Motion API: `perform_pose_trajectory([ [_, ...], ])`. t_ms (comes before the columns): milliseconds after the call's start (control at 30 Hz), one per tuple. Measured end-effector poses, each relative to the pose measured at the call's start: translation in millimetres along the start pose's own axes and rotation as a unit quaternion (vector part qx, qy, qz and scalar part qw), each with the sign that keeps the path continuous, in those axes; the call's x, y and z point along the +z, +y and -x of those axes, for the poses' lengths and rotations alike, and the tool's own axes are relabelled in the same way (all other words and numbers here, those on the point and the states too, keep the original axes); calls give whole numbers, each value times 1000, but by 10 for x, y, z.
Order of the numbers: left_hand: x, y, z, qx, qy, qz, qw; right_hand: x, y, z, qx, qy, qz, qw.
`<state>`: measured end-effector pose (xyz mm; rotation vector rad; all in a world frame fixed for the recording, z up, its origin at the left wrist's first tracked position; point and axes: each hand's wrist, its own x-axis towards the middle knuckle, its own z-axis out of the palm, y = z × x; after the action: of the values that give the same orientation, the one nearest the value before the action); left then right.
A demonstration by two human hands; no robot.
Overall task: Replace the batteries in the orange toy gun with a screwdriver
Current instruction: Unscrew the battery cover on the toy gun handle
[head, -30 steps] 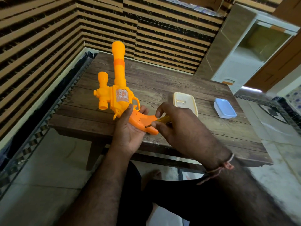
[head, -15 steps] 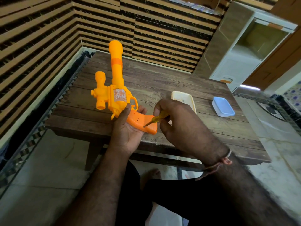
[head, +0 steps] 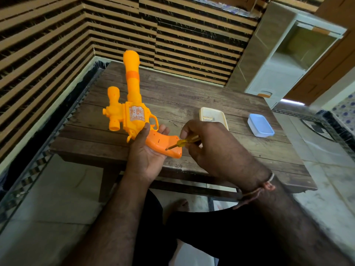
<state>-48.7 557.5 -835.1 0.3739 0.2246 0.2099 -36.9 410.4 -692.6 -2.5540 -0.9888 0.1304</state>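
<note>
Orange toy gun (head: 134, 116), barrel up, gripped by left hand (head: 146, 156); right hand (head: 213, 148) pinches screwdriver (head: 182, 143).

Likely a home — wooden table (head: 192, 96), tiled floor (head: 330, 169)

Bare arms; thread band (head: 263, 187) R wrist; prob. black trousers (head: 221, 237).

A low wooden table (head: 192, 96) of dark, weathered planks stands on a pale tiled floor (head: 48, 189), its far left corner close to the striped wall. On the tabletop, toward the right side, lies an open cream tray (head: 203, 112) with small items inside. Nearer the right edge sits a closed pale blue box (head: 260, 125), apart from the tray.
</note>
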Motion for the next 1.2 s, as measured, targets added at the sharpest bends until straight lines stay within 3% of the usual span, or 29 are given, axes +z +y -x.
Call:
perform_pose_trajectory([
  [200,-30,-10,-19,-2,-29,-3,1000,82,-8,-44,-3,-13,-19,1000],
  [367,-57,-23,-30,21,-62,15,998,44,-18,-88,12,39,15,999],
  [533,-14,-2,-28,68,-59,-2,996,15,-53,-84,-13,52,-48,997],
  [600,-42,-4,-55,65,-49,0,997,38,-89,-72,-19,58,-86,994],
  [900,-22,33,-53,45,-76,8,996,157,-84,-26,4,55,-54,997],
  [1200,12,23,-43,14,-26,-35,999,173,-29,-4,49,67,-49,995],
])
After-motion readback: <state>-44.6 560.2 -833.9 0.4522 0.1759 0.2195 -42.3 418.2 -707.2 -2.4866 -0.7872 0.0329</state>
